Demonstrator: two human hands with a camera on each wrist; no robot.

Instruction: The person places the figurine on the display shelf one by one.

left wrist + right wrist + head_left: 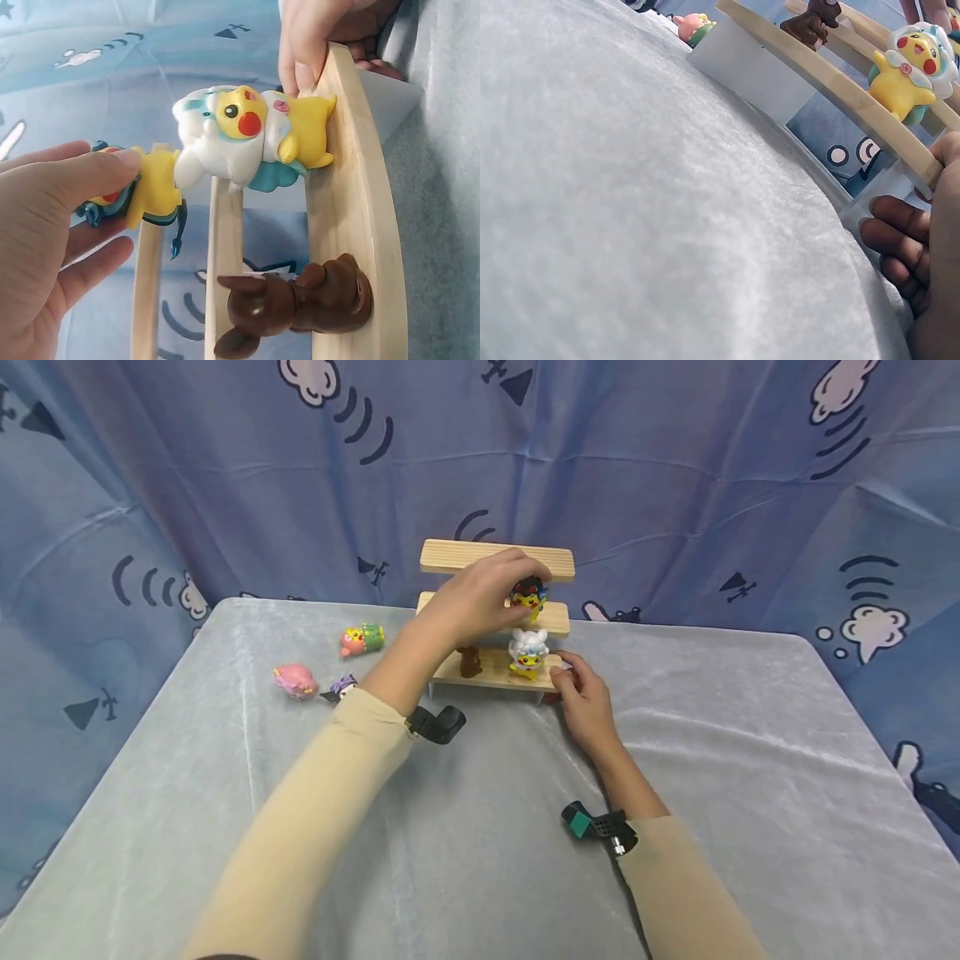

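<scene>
My left hand (480, 597) pinches a small yellow Pikachu figurine (529, 600) with dark blue headgear between thumb and fingers. It is at the right part of the middle tier of a wooden three-tier display rack (491, 668); whether its feet touch the board cannot be told. On the lowest tier stand a Pikachu figurine in a white fluffy hood (300, 135), toward the right, and a brown animal figurine (330, 296), toward the left. My right hand (588, 700) grips the right end of that lowest board, thumb on top and fingers curled below.
Left of the rack, a pink-and-green figurine (363, 640), a pink figurine (296, 680) and a purple-and-black figurine (343, 687) lie on the grey cloth-covered table (480, 860). A blue patterned curtain (645, 485) hangs behind the rack.
</scene>
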